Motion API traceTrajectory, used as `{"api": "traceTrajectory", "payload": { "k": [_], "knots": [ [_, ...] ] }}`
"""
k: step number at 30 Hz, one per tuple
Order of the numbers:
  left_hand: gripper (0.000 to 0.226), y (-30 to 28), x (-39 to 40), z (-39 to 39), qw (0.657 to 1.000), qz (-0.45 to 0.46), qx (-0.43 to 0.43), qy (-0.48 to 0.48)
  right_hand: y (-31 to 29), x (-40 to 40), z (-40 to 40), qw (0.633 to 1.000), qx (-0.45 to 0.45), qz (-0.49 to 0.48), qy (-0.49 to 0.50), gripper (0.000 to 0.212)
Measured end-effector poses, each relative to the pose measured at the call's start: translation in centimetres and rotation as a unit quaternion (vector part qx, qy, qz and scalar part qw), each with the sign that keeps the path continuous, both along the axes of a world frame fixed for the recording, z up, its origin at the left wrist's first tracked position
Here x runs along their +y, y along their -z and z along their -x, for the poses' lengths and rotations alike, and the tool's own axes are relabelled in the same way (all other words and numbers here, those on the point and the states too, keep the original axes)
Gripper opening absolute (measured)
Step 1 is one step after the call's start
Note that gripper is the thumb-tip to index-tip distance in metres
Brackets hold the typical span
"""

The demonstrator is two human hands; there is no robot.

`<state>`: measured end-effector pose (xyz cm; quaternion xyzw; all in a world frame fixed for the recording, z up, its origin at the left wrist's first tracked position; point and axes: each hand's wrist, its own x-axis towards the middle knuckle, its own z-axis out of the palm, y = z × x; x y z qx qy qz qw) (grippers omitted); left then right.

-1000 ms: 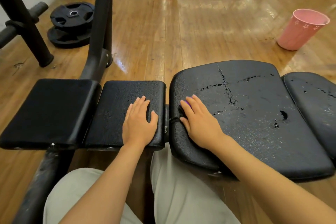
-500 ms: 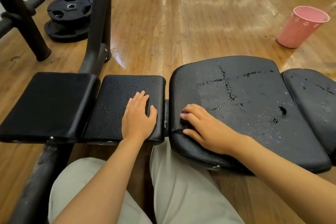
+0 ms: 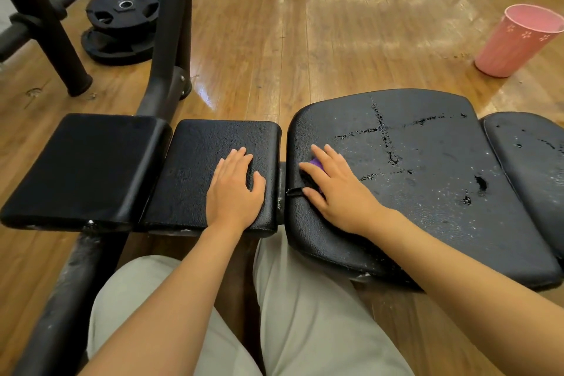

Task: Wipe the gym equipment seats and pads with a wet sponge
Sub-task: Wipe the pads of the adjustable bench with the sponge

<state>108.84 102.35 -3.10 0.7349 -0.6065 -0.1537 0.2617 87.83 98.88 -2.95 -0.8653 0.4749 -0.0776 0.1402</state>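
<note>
- Sponge [image 3: 317, 165], purple, under the right hand [image 3: 338, 192], fingers flat pressing it onto the wet seat pad [image 3: 427, 192].
- Left hand [image 3: 233, 189] lies open on the centre pad [image 3: 195, 168].
- Pink bin [image 3: 515, 43] upper right on glossy wood floor [image 3: 305, 40].

A left hand [image 3: 233, 189] is lying flat on a small pad [image 3: 195, 162], another pad [image 3: 79, 162] lying left of its fingers. A right hand [image 3: 334, 189] is pressing a sponge [image 3: 317, 164] under its fingers on the wide seat [image 3: 427, 192]. A bin [image 3: 515, 40] is standing far beyond.
</note>
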Motion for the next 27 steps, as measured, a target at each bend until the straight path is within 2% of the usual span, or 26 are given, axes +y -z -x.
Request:
{"api": "traceTrajectory", "payload": {
  "k": [4, 9, 12, 19, 22, 27],
  "knots": [
    [0.044, 0.0, 0.0, 0.0, 1.0, -0.003, 0.002, 0.001, -0.1, 3.8, 0.7, 1.0, 0.0, 0.013, 0.004, 0.06],
    [0.044, 0.4, 0.0, -0.1, 1.0, -0.007, 0.001, -0.002, -0.9, 10.3, 1.9, 0.993, 0.035, 0.108, -0.027, 0.052],
    [0.044, 0.4, -0.1, -0.1, 1.0, -0.008, 0.002, -0.001, -0.6, 11.3, 2.6, 0.987, 0.05, 0.147, -0.041, 0.05],
    [0.044, 0.1, 0.1, 0.0, 1.0, -0.011, 0.004, -0.007, -0.1, 10.2, 0.5, 0.986, 0.059, 0.154, -0.004, 0.048],
    [0.044, -0.2, 0.2, 0.1, 1.0, -0.015, 0.008, -0.008, -0.6, 10.9, 2.8, 0.987, 0.06, 0.151, -0.017, 0.046],
    [0.044, -0.1, 0.2, 0.1, 1.0, -0.011, 0.01, -0.009, -0.9, 11.7, 4.7, 0.988, 0.057, 0.142, 0.021, 0.048]
  ]
}}
